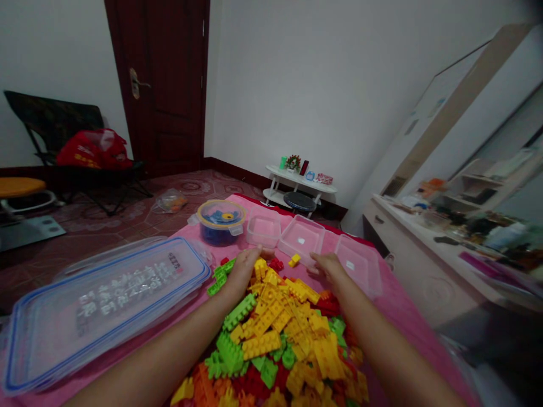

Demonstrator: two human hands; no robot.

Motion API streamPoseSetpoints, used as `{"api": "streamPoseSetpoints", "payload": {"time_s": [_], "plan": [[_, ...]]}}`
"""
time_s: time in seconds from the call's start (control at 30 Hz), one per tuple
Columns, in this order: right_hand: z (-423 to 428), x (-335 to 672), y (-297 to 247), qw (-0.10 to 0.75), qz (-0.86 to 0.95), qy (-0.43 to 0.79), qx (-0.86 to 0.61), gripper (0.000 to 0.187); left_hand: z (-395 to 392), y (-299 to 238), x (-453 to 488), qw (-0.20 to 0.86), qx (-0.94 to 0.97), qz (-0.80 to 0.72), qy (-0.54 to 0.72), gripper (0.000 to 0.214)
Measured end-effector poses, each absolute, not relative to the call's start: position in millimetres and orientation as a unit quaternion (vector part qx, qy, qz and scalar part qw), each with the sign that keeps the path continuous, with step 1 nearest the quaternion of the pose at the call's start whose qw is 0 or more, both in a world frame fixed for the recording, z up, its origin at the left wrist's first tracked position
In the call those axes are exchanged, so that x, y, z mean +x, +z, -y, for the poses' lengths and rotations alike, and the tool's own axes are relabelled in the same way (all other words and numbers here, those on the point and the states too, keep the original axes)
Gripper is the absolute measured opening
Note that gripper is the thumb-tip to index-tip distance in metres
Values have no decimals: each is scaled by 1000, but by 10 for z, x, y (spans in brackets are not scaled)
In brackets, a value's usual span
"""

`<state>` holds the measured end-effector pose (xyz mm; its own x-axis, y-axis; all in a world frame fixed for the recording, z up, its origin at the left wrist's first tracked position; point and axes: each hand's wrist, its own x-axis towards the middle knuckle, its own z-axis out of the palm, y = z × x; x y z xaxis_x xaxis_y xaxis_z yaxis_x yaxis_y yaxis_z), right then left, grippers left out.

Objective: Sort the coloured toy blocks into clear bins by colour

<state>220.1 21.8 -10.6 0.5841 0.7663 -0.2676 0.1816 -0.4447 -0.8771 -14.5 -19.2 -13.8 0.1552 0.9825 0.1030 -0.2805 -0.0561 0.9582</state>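
Note:
A heap of toy building blocks (271, 314), mostly yellow with green, red and orange ones, lies between my forearms. My left hand (250, 264) is at the heap's far left edge, its fingers stretched to the right beside an upright yellow block (260, 268). My right hand (326, 265) is open at the far right of the heap, fingers apart and slightly bent, close to a clear plastic box (302, 234). Nothing shows in either hand. A single yellow block (294, 260) and a few red blocks (276, 264) lie between the hands.
Clear boxes (263, 229) (360, 265) stand at the back of the pink cloth (407, 333). A round tub (221, 221) with a yellow-rimmed lid holds blue pieces. Large blue-edged lids (127, 294) lie stacked at left. A cluttered dresser (407, 232) stands at right.

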Motion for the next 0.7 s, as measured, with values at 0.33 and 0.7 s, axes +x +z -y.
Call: {"api": "streamPoseSetpoints", "payload": {"time_s": [0.33,0.7], "plan": [[-147,1871,30,119,650,22,-750,37,212,23,-192,478,607,-402,492,41],[-25,2307,188,-63,692,45,-718,22,179,270,-333,300,767,-406,396,34]]}}
